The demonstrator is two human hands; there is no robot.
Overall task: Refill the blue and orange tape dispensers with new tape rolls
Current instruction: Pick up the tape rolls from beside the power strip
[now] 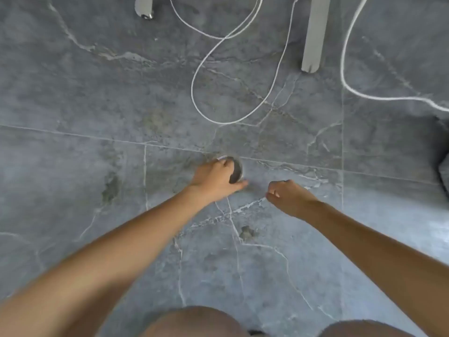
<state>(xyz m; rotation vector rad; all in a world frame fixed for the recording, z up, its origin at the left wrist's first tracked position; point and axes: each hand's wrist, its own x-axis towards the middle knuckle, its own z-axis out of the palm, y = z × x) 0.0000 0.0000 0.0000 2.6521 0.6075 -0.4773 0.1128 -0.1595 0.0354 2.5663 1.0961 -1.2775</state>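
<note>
Left hand (216,177) grips half-hidden tape roll (236,170); right hand (288,197) fisted, seemingly empty

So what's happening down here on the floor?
A person is reaching out over a grey marble-look floor. Their left hand grips a tape roll, which looks clear. The right hand hovers beside it with fingers curled as if pinching something, perhaps the tape's loose end, though that is too faint to tell. No dispenser is in view. White cables loop across the floor beyond, between two pale furniture legs.
</note>
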